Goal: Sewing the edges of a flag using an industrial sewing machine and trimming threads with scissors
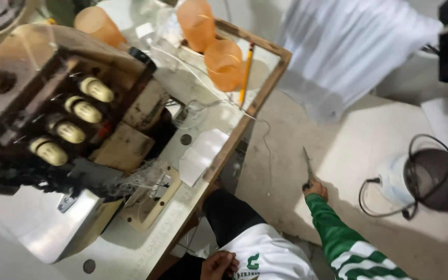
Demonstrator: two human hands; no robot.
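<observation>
Head view, right hand: the right hand, at the end of a green sleeve with white stripes, is closed in a fist round the dark handle of a pair of slim metal scissors; the blades point up and away from the person.
Scissors, place: held out over the pale concrete floor, to the right of the table edge and apart from it.
Left hand: the left hand lies at the bottom edge against a white garment with green print, fingers curled; cannot tell whether it grips the cloth.
Surface: worn whitish sewing table with a wooden rim, scuffed and dusty. A yellow pencil lies across its far corner beside translucent orange plastic cups.
On the table: a dark, grimy sewing machine with four cream thread knobs; a small white fabric piece near the rim; loose white thread.
Room: white pleated cloth is heaped on the floor at upper right; a grey round mesh fan with a black cord lies at right.
</observation>
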